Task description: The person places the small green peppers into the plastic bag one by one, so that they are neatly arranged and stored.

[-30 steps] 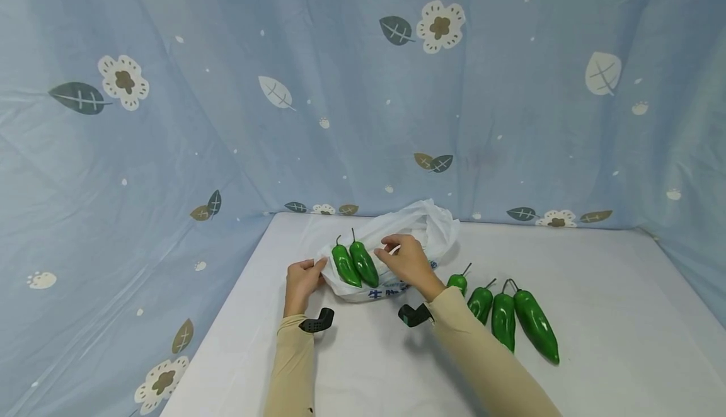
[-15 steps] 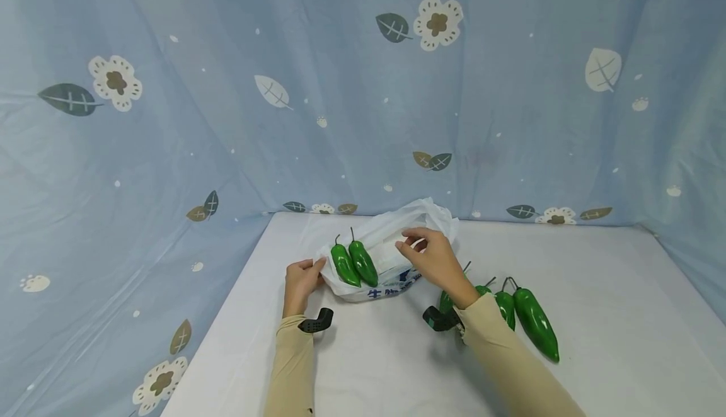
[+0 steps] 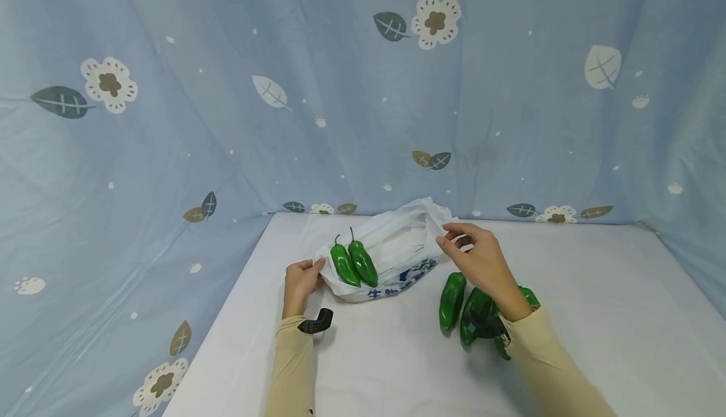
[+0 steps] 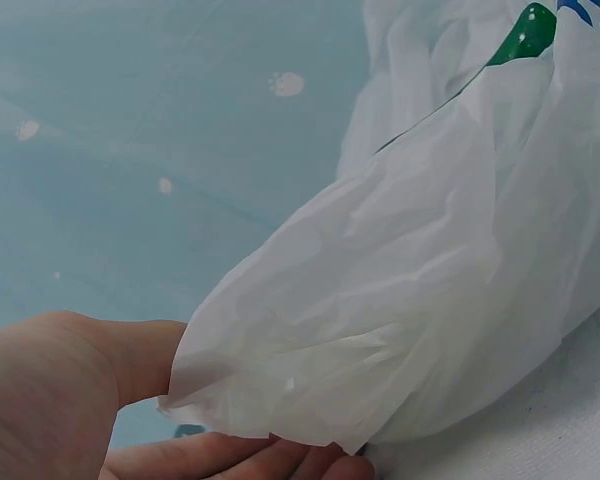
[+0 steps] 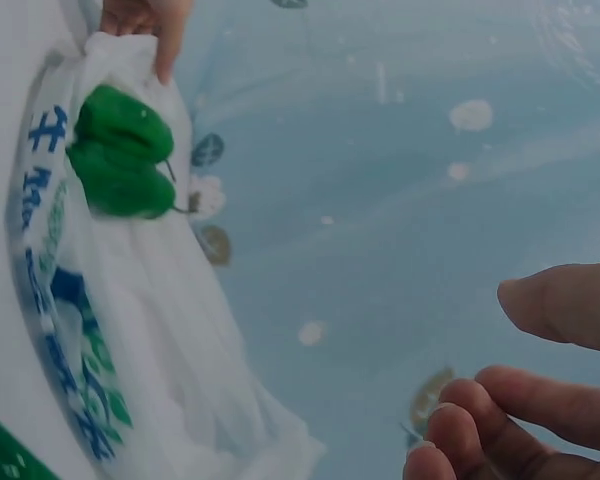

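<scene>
My left hand (image 3: pixel 300 283) pinches the near-left edge of a white plastic bag (image 3: pixel 404 248) with blue print, which lies with its mouth spread. In the left wrist view the thumb is on one side of the film (image 4: pixel 370 300) and the fingers underneath. Two glossy green peppers (image 3: pixel 363 263) with thin stems lie side by side at the bag's left end. Off the bag's right end hovers my right hand (image 3: pixel 481 264), its fingers loosely bent. The right wrist view shows nothing between its thumb (image 5: pixel 560 305) and fingers.
More green peppers (image 3: pixel 452 302) lie on the white table (image 3: pixel 391 360) right of the bag, partly hidden under my right wrist and its camera (image 3: pixel 486 325). A blue patterned curtain (image 3: pixel 340 89) hangs behind the table and along its left side.
My right hand has moved right, from beside the two peppers on the bag to the bag's right end, over the loose peppers. The left hand keeps its grip; the two peppers stay put.
</scene>
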Demonstrator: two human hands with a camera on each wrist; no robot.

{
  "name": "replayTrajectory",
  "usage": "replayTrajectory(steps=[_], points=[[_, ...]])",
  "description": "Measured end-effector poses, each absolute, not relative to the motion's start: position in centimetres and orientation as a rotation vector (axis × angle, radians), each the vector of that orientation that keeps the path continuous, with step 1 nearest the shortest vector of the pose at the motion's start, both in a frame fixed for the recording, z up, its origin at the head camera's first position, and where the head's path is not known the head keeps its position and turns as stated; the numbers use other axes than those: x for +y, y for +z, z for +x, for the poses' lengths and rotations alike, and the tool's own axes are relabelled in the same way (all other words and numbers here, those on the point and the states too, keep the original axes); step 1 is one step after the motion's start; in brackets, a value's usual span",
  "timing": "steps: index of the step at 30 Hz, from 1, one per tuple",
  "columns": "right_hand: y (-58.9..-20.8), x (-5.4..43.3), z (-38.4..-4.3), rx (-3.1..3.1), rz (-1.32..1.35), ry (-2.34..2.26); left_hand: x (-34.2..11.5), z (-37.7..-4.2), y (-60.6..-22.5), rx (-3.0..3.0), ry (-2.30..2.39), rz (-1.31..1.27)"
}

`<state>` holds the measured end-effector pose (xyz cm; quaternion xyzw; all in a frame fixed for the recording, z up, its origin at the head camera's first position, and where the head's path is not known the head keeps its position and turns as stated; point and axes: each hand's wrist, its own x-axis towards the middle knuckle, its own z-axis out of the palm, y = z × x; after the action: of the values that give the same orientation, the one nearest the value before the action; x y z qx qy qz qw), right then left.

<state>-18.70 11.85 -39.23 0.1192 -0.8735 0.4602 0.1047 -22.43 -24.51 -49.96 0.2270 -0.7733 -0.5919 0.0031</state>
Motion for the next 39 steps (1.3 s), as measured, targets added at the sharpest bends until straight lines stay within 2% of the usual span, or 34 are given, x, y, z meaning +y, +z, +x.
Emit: replayTrajectory(steps=[15, 39], points=[[-37.2, 16.3, -15.8, -2.542, 0.195, 1.248, -24.8, -22.2, -49.8, -2.432, -1.862, 0.713], [-38.0, 23.1, -12.8, -2.498, -0.070, 1.160, -24.6, -22.3, -49.9, -2.421, -1.860, 0.682]])
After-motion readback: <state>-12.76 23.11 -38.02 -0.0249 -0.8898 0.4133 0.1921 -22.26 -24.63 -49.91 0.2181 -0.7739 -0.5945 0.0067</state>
